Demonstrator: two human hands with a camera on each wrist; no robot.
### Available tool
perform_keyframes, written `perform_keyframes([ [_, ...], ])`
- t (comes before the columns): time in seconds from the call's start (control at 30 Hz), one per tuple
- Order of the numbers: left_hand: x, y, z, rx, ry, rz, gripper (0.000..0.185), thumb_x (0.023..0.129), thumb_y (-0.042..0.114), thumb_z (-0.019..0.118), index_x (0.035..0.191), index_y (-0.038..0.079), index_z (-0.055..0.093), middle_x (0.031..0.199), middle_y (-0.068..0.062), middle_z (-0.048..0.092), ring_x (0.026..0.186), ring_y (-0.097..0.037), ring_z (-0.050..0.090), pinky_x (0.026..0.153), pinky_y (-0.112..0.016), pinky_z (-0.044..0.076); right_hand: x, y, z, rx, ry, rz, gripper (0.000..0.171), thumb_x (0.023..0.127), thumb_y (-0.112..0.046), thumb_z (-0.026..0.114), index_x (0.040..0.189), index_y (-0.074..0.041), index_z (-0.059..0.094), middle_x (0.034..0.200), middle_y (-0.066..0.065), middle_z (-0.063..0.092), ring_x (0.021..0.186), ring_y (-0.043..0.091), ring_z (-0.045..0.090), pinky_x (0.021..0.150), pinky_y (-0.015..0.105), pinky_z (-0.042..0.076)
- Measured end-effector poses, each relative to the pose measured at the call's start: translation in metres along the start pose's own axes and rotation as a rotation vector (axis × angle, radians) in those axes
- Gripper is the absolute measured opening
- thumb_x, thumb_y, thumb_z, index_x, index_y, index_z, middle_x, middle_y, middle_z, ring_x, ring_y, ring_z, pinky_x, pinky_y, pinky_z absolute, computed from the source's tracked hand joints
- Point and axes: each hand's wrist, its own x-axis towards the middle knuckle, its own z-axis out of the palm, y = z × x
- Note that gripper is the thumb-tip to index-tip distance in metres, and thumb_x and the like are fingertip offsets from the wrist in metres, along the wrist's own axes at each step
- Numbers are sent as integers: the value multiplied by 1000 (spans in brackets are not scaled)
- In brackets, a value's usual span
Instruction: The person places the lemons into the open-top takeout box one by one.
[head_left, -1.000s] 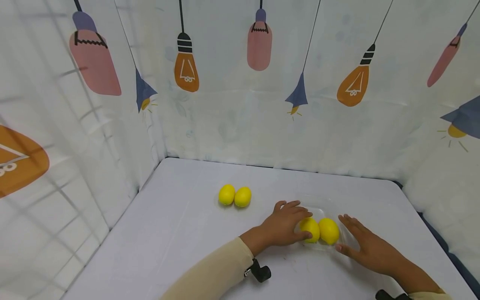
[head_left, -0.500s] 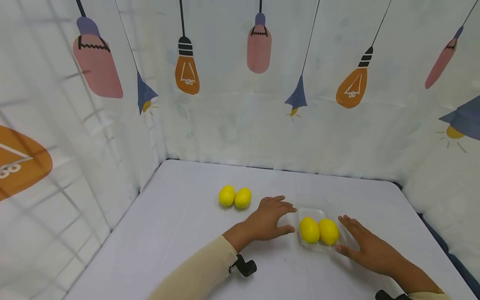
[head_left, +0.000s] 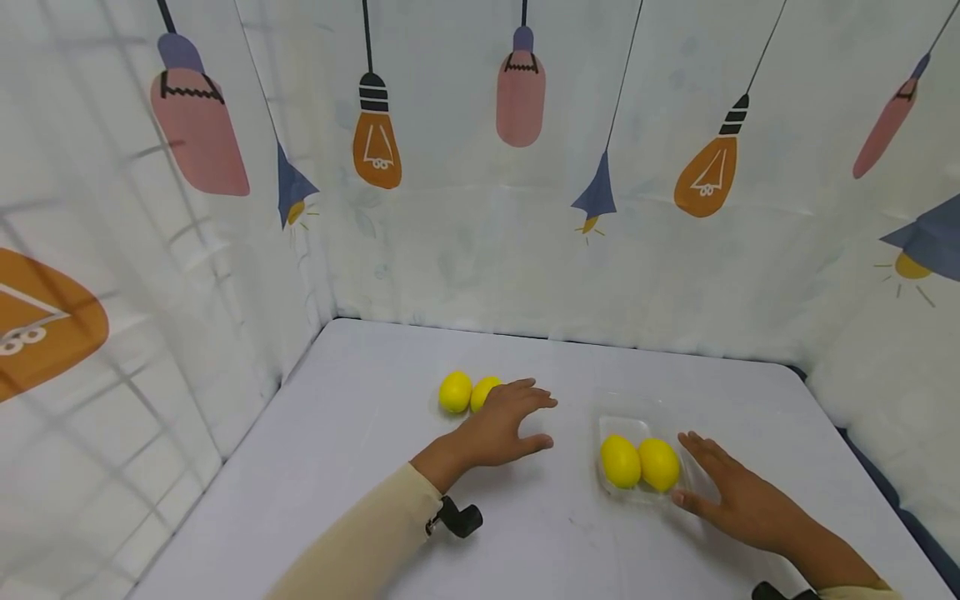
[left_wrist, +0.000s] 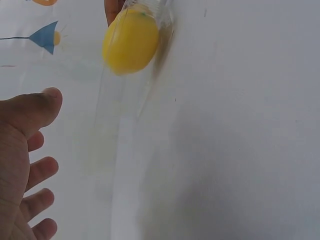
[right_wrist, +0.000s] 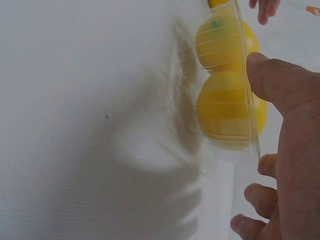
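Two yellow lemons, a left one point(head_left: 620, 461) and a right one point(head_left: 660, 465), sit side by side in the near half of a clear plastic container point(head_left: 625, 428). My right hand point(head_left: 738, 496) is at the container's right side, fingers spread; in the right wrist view its thumb point(right_wrist: 270, 80) lies at the container's rim. My left hand point(head_left: 495, 429) is over the table to the left of the container, fingers apart, holding nothing. Behind it are two more lemons, one in full view point(head_left: 455, 392) and one point(head_left: 483, 392) partly hidden by the hand.
The white table point(head_left: 360, 467) meets a pale curtain point(head_left: 465, 267) printed with lamps at its back edge. Another curtain side point(head_left: 165, 333) rises along the left. A black wrist camera point(head_left: 461, 518) sticks out from the left sleeve.
My left hand has drawn away from the left lemon in the container and moved left, now partly covering one of the back lemons. The right hand has stayed in place.
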Motion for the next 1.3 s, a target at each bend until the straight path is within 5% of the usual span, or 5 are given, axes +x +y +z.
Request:
perform_keyframes([
  [0.3,-16,-17,-17,1,20,-34,54,96,36,73,144,15,59,146,1,57,147,-26,37,120,-50,27,-1,0,0,0,1,0,101,90,-76,55,160,-8,30,160,29,29,137,55,38,95,75,42],
  [0.67,-35,-37,-36,-13,68,-153,56,90,30,80,142,17,61,144,0,57,145,-28,38,117,-54,28,1,0,-1,-13,-11,0,102,89,-75,57,160,-8,30,160,30,29,137,56,38,95,75,42],
  [1.3,-57,-70,-52,-41,110,-269,62,89,27,82,145,14,59,148,-3,54,144,-30,39,119,-59,26,1,1,-2,-15,-11,-7,101,89,-75,57,160,-8,30,160,30,29,137,57,37,93,75,43],
])
